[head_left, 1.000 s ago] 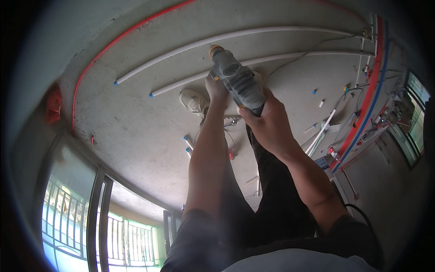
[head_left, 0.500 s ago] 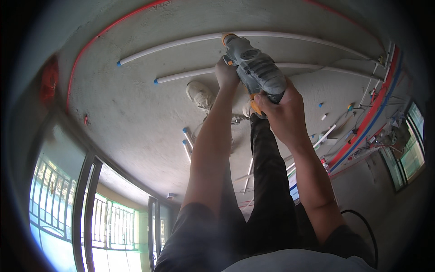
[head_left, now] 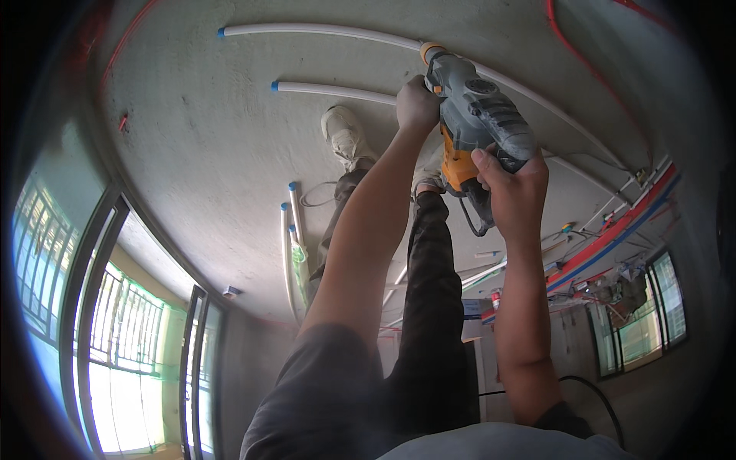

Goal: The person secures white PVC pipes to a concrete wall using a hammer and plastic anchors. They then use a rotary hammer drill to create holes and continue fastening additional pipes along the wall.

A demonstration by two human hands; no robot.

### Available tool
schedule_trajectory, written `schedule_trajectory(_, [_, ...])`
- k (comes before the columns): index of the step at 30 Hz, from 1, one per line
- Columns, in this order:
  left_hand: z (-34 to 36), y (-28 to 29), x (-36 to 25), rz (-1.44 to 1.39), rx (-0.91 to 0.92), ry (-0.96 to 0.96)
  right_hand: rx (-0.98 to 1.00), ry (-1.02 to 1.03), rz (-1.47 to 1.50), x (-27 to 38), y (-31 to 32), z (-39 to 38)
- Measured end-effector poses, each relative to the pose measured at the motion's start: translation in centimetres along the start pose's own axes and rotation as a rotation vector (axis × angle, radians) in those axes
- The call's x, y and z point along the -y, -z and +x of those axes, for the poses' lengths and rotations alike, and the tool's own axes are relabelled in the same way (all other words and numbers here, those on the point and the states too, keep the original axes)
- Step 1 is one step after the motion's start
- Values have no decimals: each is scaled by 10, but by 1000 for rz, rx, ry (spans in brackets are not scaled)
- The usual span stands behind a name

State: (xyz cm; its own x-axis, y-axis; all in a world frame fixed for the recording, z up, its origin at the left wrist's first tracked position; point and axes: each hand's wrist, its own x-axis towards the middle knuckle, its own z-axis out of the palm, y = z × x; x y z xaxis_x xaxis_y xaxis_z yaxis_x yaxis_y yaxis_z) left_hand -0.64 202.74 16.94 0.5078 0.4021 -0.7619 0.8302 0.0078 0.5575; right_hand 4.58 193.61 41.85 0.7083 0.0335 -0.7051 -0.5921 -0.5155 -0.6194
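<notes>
A grey and orange rotary hammer drill (head_left: 481, 103) is held out in front of me, its orange-ringed nose pointing up and left in the picture. My left hand (head_left: 418, 106) is closed at its front, beside the nose, seemingly round a side handle that the fingers hide. At the back, my right hand (head_left: 518, 188) wraps the rear grip, thumb toward the orange housing. No bit can be made out at the nose. Beyond it run two long white pipes, an upper pipe (head_left: 322, 29) and a lower pipe (head_left: 330, 91), each with a blue end cap.
My shoes, the left shoe (head_left: 345, 136) plainest, stand on the grey concrete floor (head_left: 207, 146). Several short capped pipes (head_left: 285, 245) lie left of my legs. Red and blue lines (head_left: 613, 230) run along the right. A black cable (head_left: 606, 402) curves near my right elbow. Glazed doors (head_left: 115, 307) are at left.
The view has swung, with the pipes shifting upward in the picture. The drill sits farther right, and more of its orange underside shows. Both hands keep hold of it.
</notes>
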Motion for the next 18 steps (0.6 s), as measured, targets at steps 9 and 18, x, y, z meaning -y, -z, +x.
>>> schedule_trajectory(9, [-2,7,-17,-14,28,170,6,6,-22,7,-5,7])
schedule_trajectory(18, [2,6,-17,-67,46,214,24,-30,-24,15,-8,13])
